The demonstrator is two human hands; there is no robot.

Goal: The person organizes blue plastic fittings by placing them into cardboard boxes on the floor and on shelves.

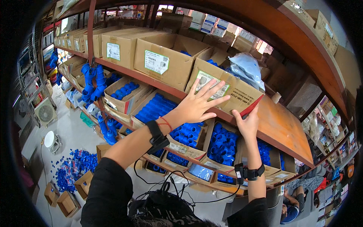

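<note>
My left hand [198, 102] is spread flat in front of the printed label [202, 79] on an open cardboard box [227, 99]. Its fingers are apart, and the palm faces the carton. At the lower right corner of that same box, my right hand [248, 122] has its thumb at the front and its fingers along the side edge. The box sits at the front of the brown shelf [280, 122]. Inside it are blue plastic pipe fittings [212, 62] and a filled clear plastic bag [246, 69]. Both wrists wear black straps, with a cable from the right one.
Left of it stands another labelled carton [163, 62]. Lower tiers hold boxes of blue fittings [222, 143]. Strung blue fittings [93, 82] hang by a red upright [91, 31]. On the floor are loose fittings [75, 167], a white stool [51, 140] and a seated person [292, 207].
</note>
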